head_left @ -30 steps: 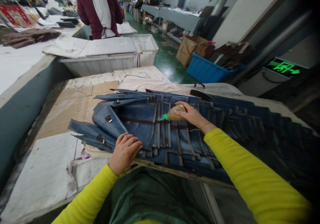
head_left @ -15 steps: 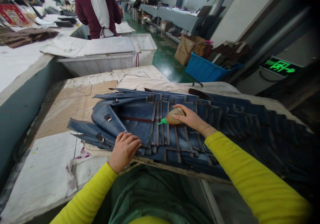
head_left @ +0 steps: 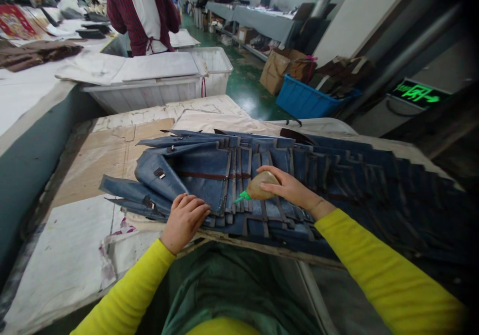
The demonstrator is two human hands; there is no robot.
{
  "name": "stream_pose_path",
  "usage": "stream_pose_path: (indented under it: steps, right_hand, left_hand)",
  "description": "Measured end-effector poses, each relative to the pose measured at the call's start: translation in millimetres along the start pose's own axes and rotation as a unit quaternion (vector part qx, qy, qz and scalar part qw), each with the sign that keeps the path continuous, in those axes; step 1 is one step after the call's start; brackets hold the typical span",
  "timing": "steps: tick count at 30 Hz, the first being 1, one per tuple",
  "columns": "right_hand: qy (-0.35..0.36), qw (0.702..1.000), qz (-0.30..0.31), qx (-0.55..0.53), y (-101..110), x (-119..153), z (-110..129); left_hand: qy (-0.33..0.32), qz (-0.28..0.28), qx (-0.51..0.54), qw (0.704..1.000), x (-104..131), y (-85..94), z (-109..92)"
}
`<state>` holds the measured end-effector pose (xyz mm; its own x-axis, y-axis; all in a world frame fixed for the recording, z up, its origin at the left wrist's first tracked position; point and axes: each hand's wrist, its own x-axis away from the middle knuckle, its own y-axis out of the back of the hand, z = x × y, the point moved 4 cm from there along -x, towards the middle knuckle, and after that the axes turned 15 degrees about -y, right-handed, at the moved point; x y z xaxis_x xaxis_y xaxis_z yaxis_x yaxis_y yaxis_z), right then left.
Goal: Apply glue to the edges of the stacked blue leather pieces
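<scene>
My right hand (head_left: 286, 187) is wrapped round a glue bottle (head_left: 262, 185), a yellowish squeeze bottle with a green nozzle. It is tilted, and the nozzle points left and down at the grey edge strips of the overlapping blue leather pieces (head_left: 271, 163). Whether the tip touches them I cannot tell. My left hand (head_left: 187, 217) lies palm down at the near edge of the top blue leather piece (head_left: 204, 195), its fingers together and curled over that edge, the thumb hidden. This piece has a folded-back flap with a small buckle-like fitting (head_left: 160, 173) and a brown strip across it.
The leather row spreads far right over a board (head_left: 108, 150) covered with cardboard and paper. Beyond stand white bins (head_left: 149, 95), a blue crate (head_left: 303, 98) and a cardboard box (head_left: 277, 70). A person in a checked top (head_left: 164, 10) stands behind the bins. A worktable (head_left: 22, 95) borders the left.
My right hand has brought the glue bottle toward me along the edge strips, so the nozzle sits nearer the front. My left hand stays on the same piece. The view has shifted slightly.
</scene>
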<state>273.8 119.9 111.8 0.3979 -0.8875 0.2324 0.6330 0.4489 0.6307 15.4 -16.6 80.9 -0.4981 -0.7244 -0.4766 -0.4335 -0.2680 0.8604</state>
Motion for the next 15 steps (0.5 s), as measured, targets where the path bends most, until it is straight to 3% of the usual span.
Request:
stream_pose_path:
  steps: [10, 15]
  right_hand:
    - [0.022, 1.000, 0.015, -0.006, -4.7, 23.0, 4.6]
    - [0.030, 0.999, -0.022, -0.016, -5.4, 26.4, 4.4]
  left_hand:
    - [-0.006, -0.002, -0.012, 1.000, 0.0, 0.3, -0.7]
    - [-0.009, 0.000, -0.015, 1.000, 0.3, 0.1, -0.9]
